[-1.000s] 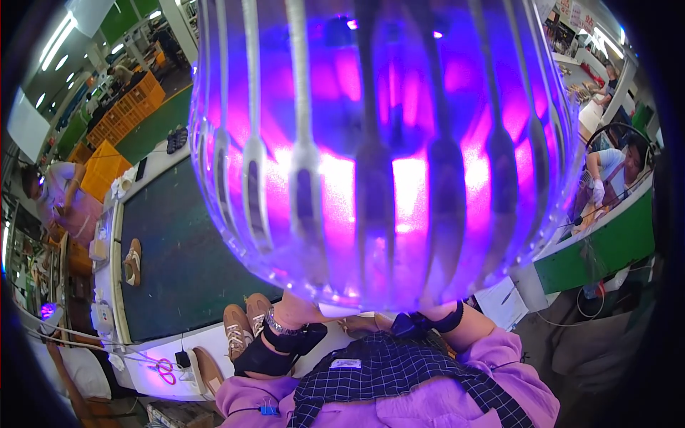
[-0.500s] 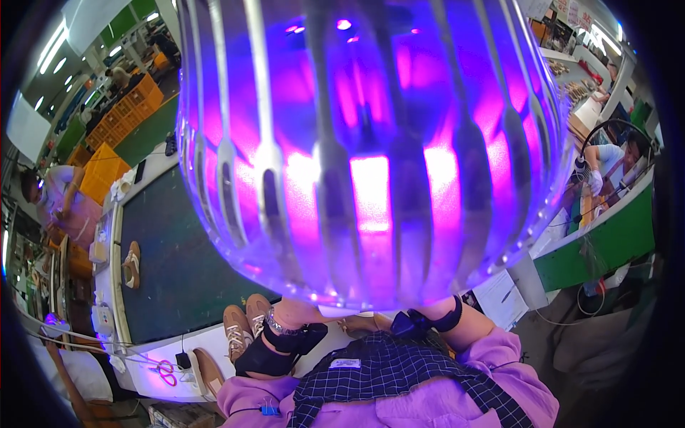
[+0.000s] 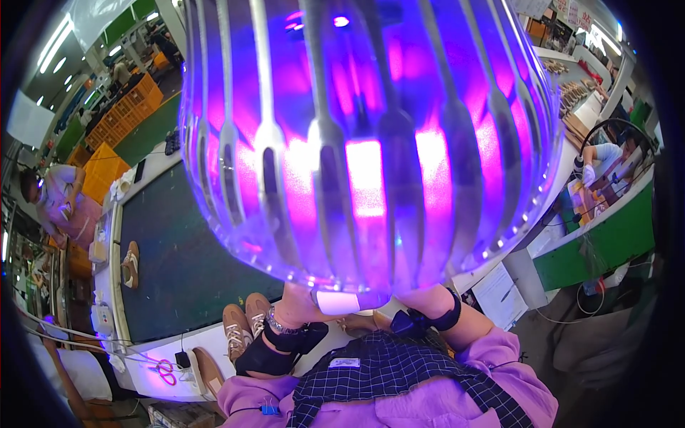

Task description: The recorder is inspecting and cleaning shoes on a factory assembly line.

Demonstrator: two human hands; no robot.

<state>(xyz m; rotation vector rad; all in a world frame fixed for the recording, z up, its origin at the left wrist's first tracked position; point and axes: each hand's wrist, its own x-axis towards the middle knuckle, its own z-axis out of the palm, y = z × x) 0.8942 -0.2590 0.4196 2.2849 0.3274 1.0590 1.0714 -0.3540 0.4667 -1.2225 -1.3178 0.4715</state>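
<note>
A large clear lamp (image 3: 365,257) with metal cage bars and a bright violet glow fills the upper middle of the view, hiding most of both hands. Below its rim only the back of my left hand (image 3: 300,303) and its wrist show, with a bracelet and black band. At the other side, my right hand (image 3: 426,301) reaches up behind the rim, a black strap round the wrist. A pale, smooth-edged piece (image 3: 337,303) lies against my left hand; its kind cannot be made out. The fingers of both hands are hidden.
A dark green belt (image 3: 178,250) runs at left, bearing a brown shoe (image 3: 130,265). Two brown sneakers (image 3: 246,324) stand near my left forearm. Red scissors (image 3: 166,372) lie on the white ledge. Papers (image 3: 501,296) are at right. Co-workers sit at both sides.
The lamp's lower rim sits slightly higher in the view, and more of my hands and the pale piece shows beneath it. The right-hand co-worker has shifted posture.
</note>
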